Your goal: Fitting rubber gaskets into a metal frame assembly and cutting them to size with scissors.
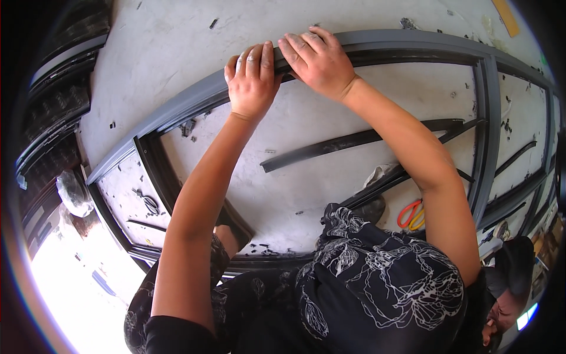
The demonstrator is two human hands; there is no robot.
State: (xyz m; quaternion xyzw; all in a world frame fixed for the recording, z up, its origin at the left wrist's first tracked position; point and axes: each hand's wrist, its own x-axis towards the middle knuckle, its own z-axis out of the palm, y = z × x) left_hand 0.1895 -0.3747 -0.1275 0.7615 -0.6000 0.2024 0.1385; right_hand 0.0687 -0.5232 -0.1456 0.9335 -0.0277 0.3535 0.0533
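A large grey metal window or door frame (pixel 413 39) lies on the pale floor, with dark inner edges and upright bars dividing it. Both hands are closed over its far rail, side by side with a small gap between them. My left hand (pixel 253 82) has its fingers bent over the rail from the near side. Just to its right, my right hand (pixel 318 64) lies over the same rail with its fingers together. The thumbs are mostly hidden. Inside the frame, below my right forearm, is a long black strip (pixel 330 144).
Red-and-yellow-handled scissors (pixel 411 215) lie inside the frame by my right arm. Small black scraps (pixel 274 248) dot the floor (pixel 177 41). Dark stacked profiles (pixel 56 112) stand at the left, near a clear plastic bag (pixel 74 193). Another person (pixel 510 283) is at the lower right.
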